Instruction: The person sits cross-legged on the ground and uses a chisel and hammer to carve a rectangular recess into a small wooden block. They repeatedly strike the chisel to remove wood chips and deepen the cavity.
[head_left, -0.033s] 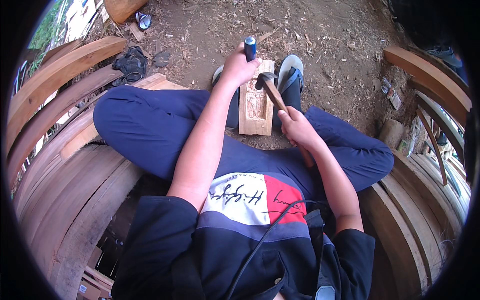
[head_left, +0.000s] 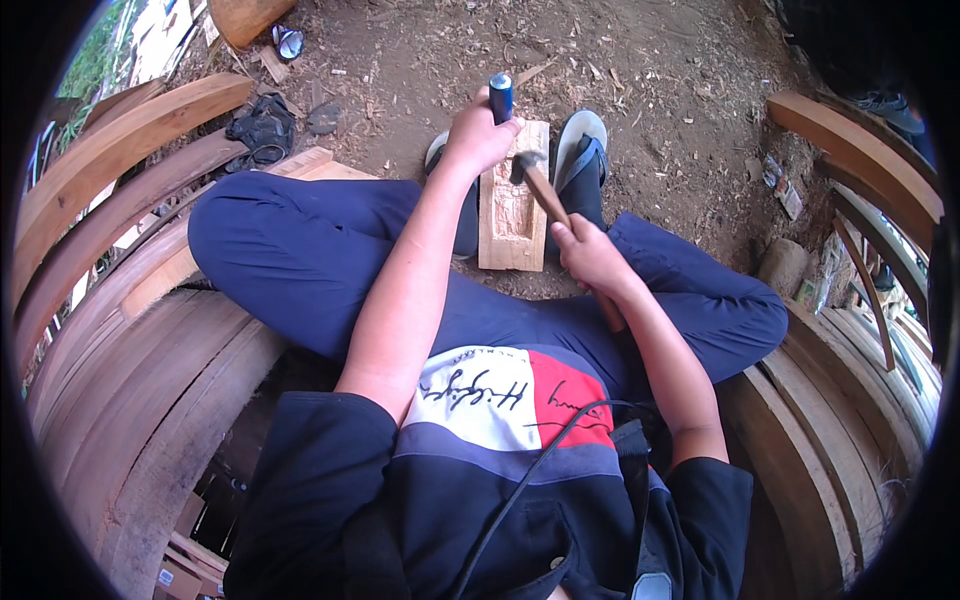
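Between my feet lies a wooden block [head_left: 512, 255] with a rough rectangular hollow cut into its top. At the block's far end, my left hand [head_left: 482, 138] is closed around a chisel [head_left: 501, 97], whose blue handle stands up with a metal cap on its end. The chisel's blade is hidden behind the hand. My right hand [head_left: 595, 257] grips the wooden handle of a hammer [head_left: 543, 190] at the block's right side. The hammer's dark head is above the hollow, close to my left hand but apart from the chisel's cap.
Sandals [head_left: 583, 140] on my feet flank the block. Curved wooden pieces [head_left: 130, 135] rise at the left, with more [head_left: 850, 140] at the right. A black bag-like bundle [head_left: 262, 128] and a crumpled can [head_left: 287, 41] lie far left. Wood chips litter the dirt ground [head_left: 680, 90].
The hammer's head has shifted slightly left and tilted, with a small movement of my right hand. My left hand and the chisel stay in place.
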